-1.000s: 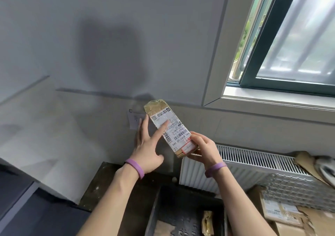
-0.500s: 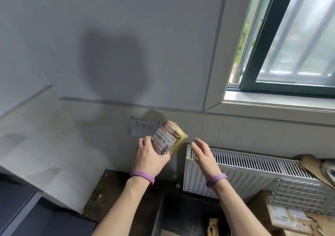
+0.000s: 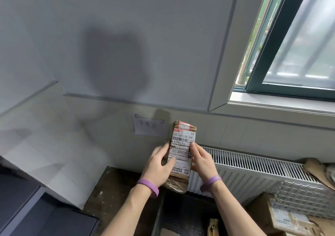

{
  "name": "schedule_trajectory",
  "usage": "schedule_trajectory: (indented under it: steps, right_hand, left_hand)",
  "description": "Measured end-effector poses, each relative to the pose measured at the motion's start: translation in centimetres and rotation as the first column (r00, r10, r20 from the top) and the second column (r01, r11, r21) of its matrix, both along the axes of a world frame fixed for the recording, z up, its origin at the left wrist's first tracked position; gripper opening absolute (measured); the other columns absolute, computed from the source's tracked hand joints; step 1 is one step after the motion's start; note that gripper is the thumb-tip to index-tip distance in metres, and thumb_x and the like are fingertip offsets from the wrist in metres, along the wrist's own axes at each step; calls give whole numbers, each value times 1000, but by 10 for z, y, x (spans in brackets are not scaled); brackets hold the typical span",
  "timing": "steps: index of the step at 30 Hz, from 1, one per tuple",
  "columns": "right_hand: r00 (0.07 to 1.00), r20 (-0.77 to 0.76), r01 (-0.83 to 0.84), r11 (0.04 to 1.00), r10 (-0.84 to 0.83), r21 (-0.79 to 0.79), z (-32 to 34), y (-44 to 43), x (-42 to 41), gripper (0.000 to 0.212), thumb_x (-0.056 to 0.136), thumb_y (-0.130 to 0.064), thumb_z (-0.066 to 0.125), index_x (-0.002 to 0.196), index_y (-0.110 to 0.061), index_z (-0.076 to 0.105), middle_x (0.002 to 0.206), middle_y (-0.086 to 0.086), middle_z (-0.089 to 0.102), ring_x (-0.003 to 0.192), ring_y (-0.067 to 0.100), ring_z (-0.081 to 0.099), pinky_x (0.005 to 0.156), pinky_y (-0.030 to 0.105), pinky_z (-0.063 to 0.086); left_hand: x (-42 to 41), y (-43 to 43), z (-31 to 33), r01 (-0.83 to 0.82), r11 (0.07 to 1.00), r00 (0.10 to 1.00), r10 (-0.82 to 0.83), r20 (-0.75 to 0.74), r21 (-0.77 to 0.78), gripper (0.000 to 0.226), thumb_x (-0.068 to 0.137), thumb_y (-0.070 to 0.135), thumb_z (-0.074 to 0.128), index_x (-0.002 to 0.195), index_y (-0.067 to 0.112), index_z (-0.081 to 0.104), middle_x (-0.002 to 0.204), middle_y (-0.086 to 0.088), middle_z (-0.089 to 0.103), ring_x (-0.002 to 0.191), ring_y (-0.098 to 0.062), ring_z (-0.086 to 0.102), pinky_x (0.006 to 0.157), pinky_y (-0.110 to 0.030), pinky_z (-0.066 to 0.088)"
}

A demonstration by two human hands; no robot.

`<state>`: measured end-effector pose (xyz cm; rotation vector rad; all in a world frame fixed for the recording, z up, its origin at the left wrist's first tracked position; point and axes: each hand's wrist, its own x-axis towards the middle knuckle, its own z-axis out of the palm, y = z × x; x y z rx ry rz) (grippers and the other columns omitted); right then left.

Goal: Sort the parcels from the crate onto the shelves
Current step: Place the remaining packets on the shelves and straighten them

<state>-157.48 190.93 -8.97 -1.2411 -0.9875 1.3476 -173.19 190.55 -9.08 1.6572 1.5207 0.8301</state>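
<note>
**Parcel turned label-up, both hands back on it**

Change vs 0.5 s ago: then the brown tape-wrapped oblong parcel (image 3: pixel 181 150) w/ its white shipping label sat in the left hand (image 3: pixel 159 165) alone, tipped sideways, and the right hand (image 3: pixel 203 161) was off it w/ fingers spread. Now it stands upright, label facing the camera, barcode near the top, and both hands hold it. 1 s ago it leaned at a slant.

Meaning for the task: prob. the label-check step, i.e. reading the address to pick a shelf. Parcel not yet shelved. No shelf clearly in view.

Fingers: left thumb (image 3: pixel 171 160) lies across the label's lower left; the other left fingers curl round the left edge, ends hidden behind. Right fingertips (image 3: pixel 193 146) press the label's right edge, fingers bent, clamping that side. Both grips closed on the parcel, not slack.

Location: parcel held in the air in front of the wall, above the dark plastic crate (image 3: pixel 157 215), just right of the handwritten white paper note (image 3: pixel 148 126), left end of the white ribbed radiator (image 3: pixel 253 167) behind it.
</note>
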Motion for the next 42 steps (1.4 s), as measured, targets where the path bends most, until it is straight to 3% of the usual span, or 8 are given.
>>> schedule_trajectory:
  steps: [7, 12, 22, 26, 29, 34, 38, 42]
  right_hand:
    - [988, 137, -89, 989, 73, 119, -7, -1, -28, 32, 95, -16, 56, 127, -23, 55, 119, -8, 67, 108, -1, 62, 89, 17, 50]
    - [936, 286, -233, 970, 206, 62, -16, 3, -61, 40, 95, -23, 58, 133, -34, 52, 114, -14, 69, 110, 2, 63, 98, 27, 48]
    - [774, 452, -514, 857, 444, 40, -32, -7, -154, 29, 96, -20, 55, 124, -23, 60, 102, -21, 65, 92, -10, 59, 77, -1, 40]
    - [677, 429, -669, 743, 597, 23, -40, -36, -186, 28, 96, -20, 53, 123, -23, 61, 113, -14, 68, 101, 3, 62, 87, 20, 47]
    - [596, 393, -765, 644, 700, 15, -40, -69, -210, 27, 96, -20, 53, 121, -25, 62, 111, -14, 67, 99, 6, 63, 83, 23, 45]
    - [452, 297, -884, 467, 841, 20, -41, -135, -230, 23, 98, -24, 51, 113, -39, 61, 101, -23, 68, 91, -3, 64, 74, 14, 48]
    - [331, 281, -940, 341, 901, 13, -42, -185, -245, 25, 96, -25, 54, 101, -47, 62, 101, -22, 69, 94, 4, 65, 85, 30, 50]
    - [206, 281, -977, 214, 937, 1, -41, -232, -259, 24, 96, -24, 54, 107, -44, 63, 99, -25, 67, 95, 6, 65, 86, 30, 49]
  left_hand:
    - [-22, -6, -4, -131, 990, 980, 137, 147, -51, 50, 95, 24, 56, 141, 32, 40, 123, 25, 46, 115, 6, 41, 96, -11, 30]
    - [-55, -10, -14, -227, 966, 945, 249, 213, -123, 47, 95, 23, 56, 140, 29, 44, 128, 16, 54, 118, 0, 48, 95, -15, 35]
    - [-133, -79, -33, -530, 828, 811, 558, 173, -184, 49, 95, 19, 55, 142, 28, 42, 135, 22, 47, 132, -1, 40, 105, -16, 29]
    - [-143, -145, -26, -715, 665, 670, 740, 61, -216, 53, 98, 27, 48, 146, 38, 30, 144, 19, 41, 135, -6, 37, 106, -19, 29]
    - [-143, -199, -28, -830, 516, 536, 843, -47, -210, 57, 98, 35, 45, 147, 44, 19, 146, 21, 32, 132, -5, 37, 101, -19, 32]
    - [-136, -281, -31, -945, 287, 316, 925, -210, -159, 61, 96, 35, 48, 149, 40, 18, 152, 14, 28, 142, -11, 23, 113, -29, 24]
    - [-126, -337, -28, -983, 146, 172, 941, -291, -110, 63, 96, 39, 47, 150, 36, 16, 156, 11, 23, 143, -12, 19, 117, -29, 20]
    - [-122, -392, -40, -994, -3, 30, 954, -299, -110, 63, 94, 44, 46, 150, 36, 17, 157, 7, 22, 145, -14, 15, 118, -35, 17]
